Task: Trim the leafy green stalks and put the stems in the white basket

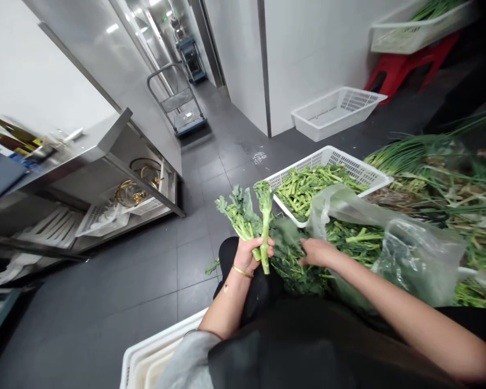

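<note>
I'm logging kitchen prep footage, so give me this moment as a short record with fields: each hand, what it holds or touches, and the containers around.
left hand: closed around a bunch of leafy green stalks, held upright
right hand: reaching into the greens in a clear plastic bag; grip cannot be told
white basket: on the floor ahead, holds cut green stems
empty white basket: by the wall
steel shelf unit: on the left
</note>
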Tool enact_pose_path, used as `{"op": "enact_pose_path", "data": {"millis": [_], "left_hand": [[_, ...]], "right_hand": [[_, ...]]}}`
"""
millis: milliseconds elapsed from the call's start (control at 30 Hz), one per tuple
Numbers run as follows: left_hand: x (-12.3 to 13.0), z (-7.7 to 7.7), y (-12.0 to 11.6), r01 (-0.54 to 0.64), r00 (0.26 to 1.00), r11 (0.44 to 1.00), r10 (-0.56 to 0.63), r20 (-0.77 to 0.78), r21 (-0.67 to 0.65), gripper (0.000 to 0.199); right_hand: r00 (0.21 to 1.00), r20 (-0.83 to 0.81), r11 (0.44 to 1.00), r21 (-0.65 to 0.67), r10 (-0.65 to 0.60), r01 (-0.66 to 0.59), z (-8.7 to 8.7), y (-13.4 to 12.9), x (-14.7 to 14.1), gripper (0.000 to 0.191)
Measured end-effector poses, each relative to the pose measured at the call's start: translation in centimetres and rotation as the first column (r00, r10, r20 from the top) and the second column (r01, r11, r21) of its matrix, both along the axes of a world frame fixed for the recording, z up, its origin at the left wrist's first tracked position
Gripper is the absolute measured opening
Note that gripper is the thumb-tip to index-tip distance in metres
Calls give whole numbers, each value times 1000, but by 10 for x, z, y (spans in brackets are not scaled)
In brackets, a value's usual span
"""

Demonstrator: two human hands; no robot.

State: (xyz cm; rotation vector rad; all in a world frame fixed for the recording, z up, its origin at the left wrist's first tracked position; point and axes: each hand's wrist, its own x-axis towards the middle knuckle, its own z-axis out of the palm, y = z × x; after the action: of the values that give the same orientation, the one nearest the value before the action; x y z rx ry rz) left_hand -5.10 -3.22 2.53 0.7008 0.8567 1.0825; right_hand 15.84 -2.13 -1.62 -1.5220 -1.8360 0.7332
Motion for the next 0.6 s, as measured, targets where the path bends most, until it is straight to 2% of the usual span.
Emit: {"op": "enact_pose_path", "data": {"millis": [67, 167, 200, 267, 333, 367, 433, 467, 533, 600], "left_hand": [[2, 1, -5, 19, 1000, 999, -19, -19, 28, 27], [9, 2, -10, 94, 995, 995, -93, -35, 28, 27], [13, 2, -11, 100, 995, 995, -100, -30, 15, 28], [22, 1, -12, 75, 997, 996, -75, 3, -42, 28], [29, 0, -10, 31, 999, 992, -26, 45, -119, 28], [32, -1, -9, 6, 998, 989, 3, 59, -148, 27], [33, -1, -4, -47, 996, 985, 59, 68, -167, 26], [32, -1, -2, -69, 995, 986, 79, 62, -155, 26], [26, -1, 0, -68, 996, 992, 73, 47, -104, 26], [21, 0, -1, -4, 1000, 999, 4, 19, -41, 27]], "right_hand": [[998, -23, 995, -79, 57, -58, 15, 11, 6, 33], [956, -250, 971, -136, 156, -194, 54, 22, -2, 34], [946, -284, 975, -111, 154, -193, 66, 23, -7, 35], [969, -238, 997, -10, 72, -77, 79, 20, -18, 38], [993, -115, 989, 143, -13, 29, 78, 8, -28, 40], [999, -52, 973, 228, -14, 25, 73, -1, -31, 40], [993, 83, 938, 330, 82, -105, 63, -19, -32, 40], [978, 144, 925, 327, 152, -192, 60, -25, -30, 39], [945, 204, 931, 209, 257, -298, 61, -28, -21, 34], [950, 160, 961, 27, 268, -276, 69, -16, -9, 31]]}}
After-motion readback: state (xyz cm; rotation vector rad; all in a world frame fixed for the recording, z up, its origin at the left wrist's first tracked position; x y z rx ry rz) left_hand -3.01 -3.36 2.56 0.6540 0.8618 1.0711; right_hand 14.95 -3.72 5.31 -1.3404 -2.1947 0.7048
